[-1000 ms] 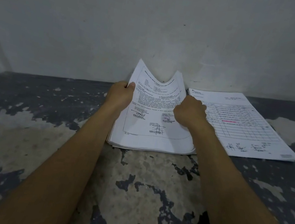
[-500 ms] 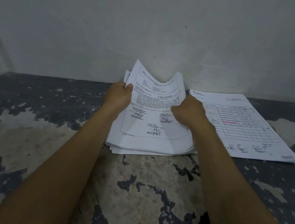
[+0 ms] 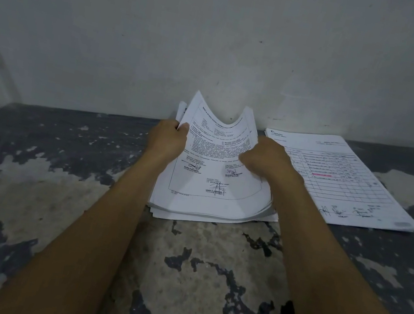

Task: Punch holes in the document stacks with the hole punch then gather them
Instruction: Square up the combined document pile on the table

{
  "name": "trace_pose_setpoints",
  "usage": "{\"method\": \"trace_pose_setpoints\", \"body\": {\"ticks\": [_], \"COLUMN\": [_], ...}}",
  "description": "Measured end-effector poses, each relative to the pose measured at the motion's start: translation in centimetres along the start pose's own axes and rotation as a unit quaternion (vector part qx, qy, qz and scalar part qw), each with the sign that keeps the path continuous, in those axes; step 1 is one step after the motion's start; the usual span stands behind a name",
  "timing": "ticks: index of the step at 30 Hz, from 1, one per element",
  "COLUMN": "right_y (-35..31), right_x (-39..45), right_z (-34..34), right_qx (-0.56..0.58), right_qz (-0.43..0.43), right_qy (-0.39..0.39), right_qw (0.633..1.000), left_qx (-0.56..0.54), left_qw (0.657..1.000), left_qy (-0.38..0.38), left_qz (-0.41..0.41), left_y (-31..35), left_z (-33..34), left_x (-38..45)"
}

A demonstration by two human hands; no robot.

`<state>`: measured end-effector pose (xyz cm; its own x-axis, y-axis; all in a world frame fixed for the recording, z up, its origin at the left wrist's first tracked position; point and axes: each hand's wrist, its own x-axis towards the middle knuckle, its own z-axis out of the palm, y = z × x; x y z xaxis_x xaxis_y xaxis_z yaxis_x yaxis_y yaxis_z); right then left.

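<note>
I hold a stack of printed documents (image 3: 212,185) between my two hands, my left hand (image 3: 166,140) gripping its left edge with the thumb on the top sheet, my right hand (image 3: 269,159) curled round its right edge. The far end of the stack bows upward between my hands, its middle sagging, while the near end rests on the worn, paint-flaked surface (image 3: 181,263) just below my wrists. Just beyond my right hand, a second stack (image 3: 355,188) lies flat on that surface, its top sheet a ruled form with a pink mark. Ahead of both hands rises a pale wall (image 3: 221,35).
</note>
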<state>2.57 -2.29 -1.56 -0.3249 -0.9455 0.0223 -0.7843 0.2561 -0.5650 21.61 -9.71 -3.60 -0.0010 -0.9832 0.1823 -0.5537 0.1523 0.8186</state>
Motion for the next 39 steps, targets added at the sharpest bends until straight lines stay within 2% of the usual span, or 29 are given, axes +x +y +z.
{"method": "trace_pose_setpoints", "body": {"ticks": [6, 10, 18, 22, 26, 31, 35, 39], "right_y": [0.3, 0.0, -0.6, -0.3, -0.6, -2.4, -4.4, -5.2], "right_x": [0.0, 0.2, -0.2, 0.1, 0.2, -0.6, -1.5, -1.9], "right_z": [0.1, -0.5, -1.7, -2.8, -4.4, -4.8, -4.4, -4.3], "right_qx": [0.055, 0.110, 0.315, 0.354, 0.398, 0.410, 0.429, 0.438], "right_qz": [0.021, 0.010, 0.075, 0.052, -0.016, -0.081, -0.108, -0.143], "right_qy": [-0.016, 0.001, 0.033, 0.049, 0.048, 0.161, 0.253, 0.281], "right_qw": [0.998, 0.994, 0.946, 0.932, 0.916, 0.894, 0.861, 0.842], "left_qx": [-0.046, -0.073, -0.140, -0.189, -0.217, -0.239, -0.269, -0.289], "left_qw": [0.999, 0.997, 0.976, 0.956, 0.940, 0.927, 0.907, 0.896], "left_qy": [0.001, 0.034, 0.108, 0.126, 0.139, 0.150, 0.158, 0.188], "left_qz": [-0.013, 0.003, 0.126, 0.183, 0.223, 0.246, 0.284, 0.280], "left_y": [-0.6, -0.5, 1.6, 2.5, 4.1, 5.9, 7.0, 7.5], "left_z": [0.1, -0.2, -1.9, -2.5, -3.4, -4.8, -5.6, -5.7], "left_x": [0.1, 0.2, -0.1, -0.4, -0.9, -1.2, -1.4, -1.5]}}
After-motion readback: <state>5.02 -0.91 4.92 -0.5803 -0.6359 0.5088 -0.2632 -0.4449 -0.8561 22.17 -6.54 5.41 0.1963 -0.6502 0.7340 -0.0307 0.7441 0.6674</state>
